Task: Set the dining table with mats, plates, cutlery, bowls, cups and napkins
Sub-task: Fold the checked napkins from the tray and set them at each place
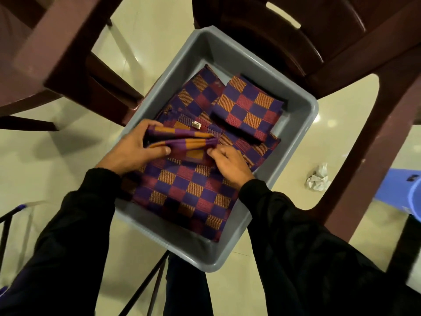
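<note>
A grey plastic tub (293, 137) stands on the floor and holds checked purple, red and orange cloths. A large flat mat (186, 197) covers its bottom. A smaller folded cloth (248, 110) lies at the far right corner. My left hand (134, 149) grips a folded napkin (182, 140) from its left side, thumb on top. My right hand (230, 165) pinches the napkin's right end with curled fingers. Both hands are inside the tub, above the flat mat.
Dark brown plastic chairs stand around the tub: one (57, 53) at upper left, one (341, 42) at upper right with a leg (369, 156) running down the right. Crumpled white paper (319, 179) lies on the tiled floor. A blue object (405, 192) sits at the right edge.
</note>
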